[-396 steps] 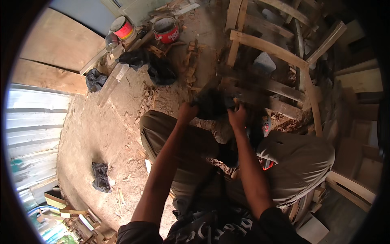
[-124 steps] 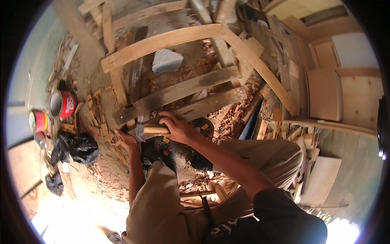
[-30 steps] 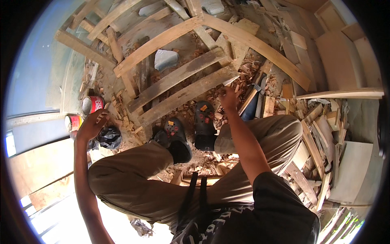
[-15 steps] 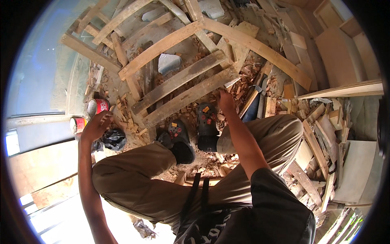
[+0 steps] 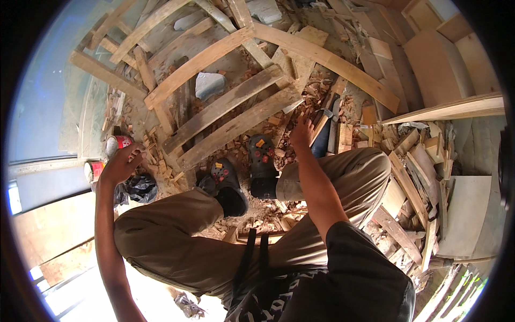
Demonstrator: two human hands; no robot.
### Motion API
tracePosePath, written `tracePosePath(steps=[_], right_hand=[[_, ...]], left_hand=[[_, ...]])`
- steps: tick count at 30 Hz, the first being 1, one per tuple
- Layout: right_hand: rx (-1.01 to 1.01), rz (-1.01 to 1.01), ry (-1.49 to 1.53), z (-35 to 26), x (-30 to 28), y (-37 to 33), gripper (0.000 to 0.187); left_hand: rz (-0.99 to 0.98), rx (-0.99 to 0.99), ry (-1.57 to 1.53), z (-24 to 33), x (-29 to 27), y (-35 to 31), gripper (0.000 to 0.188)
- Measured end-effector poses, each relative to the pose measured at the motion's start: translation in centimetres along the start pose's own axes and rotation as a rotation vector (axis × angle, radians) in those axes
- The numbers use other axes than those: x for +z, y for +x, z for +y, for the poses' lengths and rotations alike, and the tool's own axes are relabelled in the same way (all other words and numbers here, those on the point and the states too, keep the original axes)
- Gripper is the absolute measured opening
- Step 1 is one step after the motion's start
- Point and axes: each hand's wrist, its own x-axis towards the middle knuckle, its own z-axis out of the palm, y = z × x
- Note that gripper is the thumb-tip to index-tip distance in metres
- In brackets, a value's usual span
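Observation:
My right hand (image 5: 302, 133) reaches over the wood chips just beyond my right shoe (image 5: 262, 155), its fingers stretched out and nothing visible in them. Right beside it lies a hammer (image 5: 320, 127) with a wooden handle and a metal head. A small pale flat piece (image 5: 293, 106) rests at the end of the nearest weathered plank (image 5: 241, 127). On the left my left hand (image 5: 122, 164) hovers in front of a red tin can (image 5: 119, 142), fingers loosely curved and apart, holding nothing I can see.
A frame of nailed wooden slats (image 5: 199, 67) stretches across the far side. A grey-white stone (image 5: 210, 85) sits inside it. Black plastic (image 5: 142, 187) and a second can (image 5: 95, 170) lie at left. Scrap wood (image 5: 413, 177) is heaped at right, below a long board (image 5: 445, 111).
My right hand has moved away from the plank's end toward the hammer, its fingers now stretched out. My left hand stays near the can. The whole view has shifted slightly.

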Motion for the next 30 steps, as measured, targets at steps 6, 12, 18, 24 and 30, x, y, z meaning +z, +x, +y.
tracePosePath(steps=[6, 12, 18, 24, 30], right_hand=[[0.029, 0.073, 0.039, 0.9, 0.5, 0.9, 0.042], [0.114, 0.06, 0.783, -1.5, -0.4, 1.5, 0.032], [0.14, 0.093, 0.888, 3.7, 1.9, 6.9, 0.027], [0.079, 0.225, 0.701, -1.3, -0.8, 4.2, 0.028], [0.123, 0.211, 0.772, -0.3, 0.8, 4.2, 0.037]], left_hand=[[0.023, 0.047, 0.018, 0.7, 0.2, 0.8, 0.033], [0.033, 0.042, 0.07, -0.5, -0.3, -1.0, 0.03], [-0.012, 0.098, 0.058, -0.2, 1.5, 2.4, 0.028], [-0.031, 0.006, 0.062, -0.8, 0.5, -0.3, 0.026], [-0.07, -0.056, 0.002, -0.4, 0.5, 0.2, 0.026]])
